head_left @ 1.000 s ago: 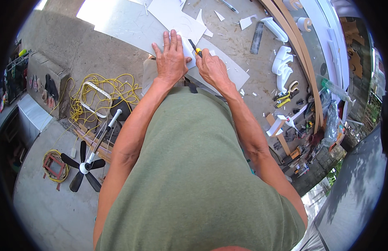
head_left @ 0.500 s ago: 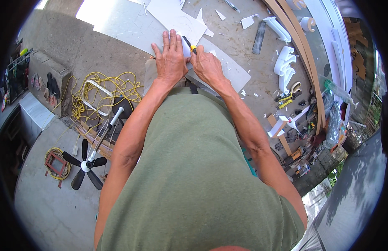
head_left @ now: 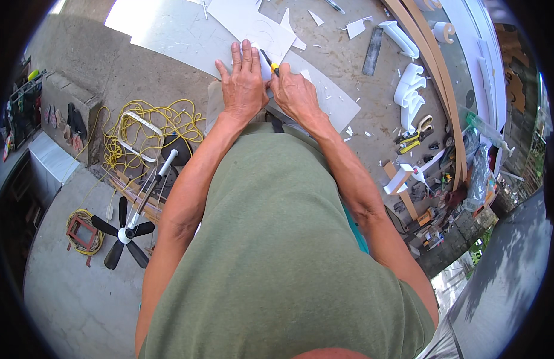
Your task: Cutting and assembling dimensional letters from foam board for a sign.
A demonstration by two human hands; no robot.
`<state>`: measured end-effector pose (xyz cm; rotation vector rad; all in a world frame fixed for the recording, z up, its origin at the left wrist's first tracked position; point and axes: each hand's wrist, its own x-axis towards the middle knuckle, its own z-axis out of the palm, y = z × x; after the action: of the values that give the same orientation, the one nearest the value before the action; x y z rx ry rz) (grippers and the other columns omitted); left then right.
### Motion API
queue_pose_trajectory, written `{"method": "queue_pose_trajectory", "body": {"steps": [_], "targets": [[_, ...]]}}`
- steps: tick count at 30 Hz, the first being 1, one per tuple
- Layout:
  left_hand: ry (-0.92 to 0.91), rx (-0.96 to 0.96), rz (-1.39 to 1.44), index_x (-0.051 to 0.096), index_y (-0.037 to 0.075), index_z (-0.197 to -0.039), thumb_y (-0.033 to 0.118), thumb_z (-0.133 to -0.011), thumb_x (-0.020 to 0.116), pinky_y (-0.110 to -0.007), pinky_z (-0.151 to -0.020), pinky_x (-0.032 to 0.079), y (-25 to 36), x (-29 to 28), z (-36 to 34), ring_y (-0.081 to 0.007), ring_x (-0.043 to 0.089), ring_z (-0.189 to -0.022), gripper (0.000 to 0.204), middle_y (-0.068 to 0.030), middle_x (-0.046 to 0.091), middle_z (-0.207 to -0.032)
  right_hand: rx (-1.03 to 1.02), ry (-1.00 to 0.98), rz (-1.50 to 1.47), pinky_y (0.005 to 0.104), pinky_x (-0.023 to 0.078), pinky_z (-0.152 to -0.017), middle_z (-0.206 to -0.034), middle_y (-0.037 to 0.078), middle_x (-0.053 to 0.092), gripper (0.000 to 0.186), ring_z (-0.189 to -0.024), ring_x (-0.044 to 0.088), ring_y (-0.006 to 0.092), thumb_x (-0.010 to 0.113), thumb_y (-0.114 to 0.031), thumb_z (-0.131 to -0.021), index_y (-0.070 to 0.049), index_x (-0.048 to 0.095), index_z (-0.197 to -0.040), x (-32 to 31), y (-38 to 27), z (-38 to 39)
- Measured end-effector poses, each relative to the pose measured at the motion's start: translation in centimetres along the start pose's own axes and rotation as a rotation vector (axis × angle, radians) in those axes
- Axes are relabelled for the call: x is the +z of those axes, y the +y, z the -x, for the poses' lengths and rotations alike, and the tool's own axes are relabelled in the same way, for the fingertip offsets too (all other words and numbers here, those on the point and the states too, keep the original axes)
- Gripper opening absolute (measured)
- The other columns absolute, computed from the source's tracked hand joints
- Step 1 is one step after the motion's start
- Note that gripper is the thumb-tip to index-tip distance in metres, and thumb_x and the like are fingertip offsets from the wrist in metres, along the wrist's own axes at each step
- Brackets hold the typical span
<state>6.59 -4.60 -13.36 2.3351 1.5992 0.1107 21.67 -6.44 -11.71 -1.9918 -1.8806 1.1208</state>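
Observation:
My right hand (head_left: 295, 93) is closed around a yellow and black utility knife (head_left: 273, 67), whose dark blade points up and left onto a white sheet (head_left: 253, 27). Beside it, my left hand (head_left: 244, 84) lies flat on the sheet, fingers stretched out and thumb side toward the knife. Faint curved lines show on the white sheet. Under it is a grey, scratched board (head_left: 169, 45) that reaches out to the left and to the right of my hands. White offcuts (head_left: 292, 30) lie just beyond the knife.
On the right of the worktable lie a grey metal strip (head_left: 372, 52), white curved letter-like pieces (head_left: 409, 93), yellow-handled snips (head_left: 411, 142) and long brown strips (head_left: 438, 78). A tangled yellow cord (head_left: 130, 134) and a black-bladed fan (head_left: 125, 234) are on the left.
Both hands keep nearly the same place and hold. The knife has hardly moved; the whole view has shifted slightly.

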Motion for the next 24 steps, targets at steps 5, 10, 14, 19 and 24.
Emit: {"method": "queue_pose_trajectory", "body": {"steps": [5,10,14,19,24], "targets": [[0.010,0.005,-0.002,0.044,-0.009,-0.150,0.029,-0.087,0.072,-0.081,-0.110,0.023,-0.1,0.2,0.0,-0.0458,0.025,-0.154,0.078,-0.0290,0.031,-0.164,0.005,-0.010,0.014,0.0596,0.052,-0.064,-0.073,0.031,0.066,0.029,-0.072,0.067,0.0515,0.055,-0.028,-0.103,0.000,0.047,-0.101,0.1,0.0,-0.1],[0.019,0.007,-0.009,0.045,-0.008,-0.150,0.031,-0.090,0.069,-0.080,-0.110,0.023,-0.1,0.3,0.0,-0.0459,0.026,-0.154,0.076,-0.0282,0.032,-0.164,0.022,-0.020,0.017,0.0595,0.053,-0.065,-0.074,0.031,0.067,0.028,-0.073,0.068,0.0510,0.054,-0.027,-0.102,0.001,0.047,-0.100,0.3,-0.2,-0.2],[0.031,0.001,-0.010,0.046,-0.008,-0.149,0.029,-0.089,0.069,-0.080,-0.110,0.023,-0.2,0.5,0.0,-0.0458,0.026,-0.154,0.075,-0.0268,0.032,-0.164,0.034,-0.056,0.078,0.0582,0.054,-0.068,-0.076,0.031,0.068,0.027,-0.075,0.070,0.0494,0.056,-0.024,-0.099,0.002,0.049,-0.100,-0.4,-1.1,-0.5],[0.008,0.000,-0.076,0.044,-0.007,-0.151,0.026,-0.086,0.069,-0.080,-0.110,0.023,-0.4,1.0,-0.1,-0.0448,0.026,-0.155,0.077,-0.0255,0.031,-0.165,0.018,-0.098,0.141,0.0534,0.057,-0.070,-0.079,0.030,0.071,0.030,-0.077,0.073,0.0453,0.064,-0.021,-0.094,0.006,0.054,-0.101,-1.7,-2.6,-0.9],[-0.029,-0.034,-0.020,0.042,-0.007,-0.152,0.032,-0.085,0.076,-0.080,-0.111,0.023,0.3,0.2,-0.2,-0.0439,0.023,-0.155,0.085,-0.0251,0.028,-0.166,0.078,-0.111,0.142,0.0536,0.057,-0.070,-0.079,0.030,0.071,0.025,-0.078,0.074,0.0448,0.061,-0.019,-0.095,0.005,0.055,-0.101,-2.1,-2.8,0.9]]}}
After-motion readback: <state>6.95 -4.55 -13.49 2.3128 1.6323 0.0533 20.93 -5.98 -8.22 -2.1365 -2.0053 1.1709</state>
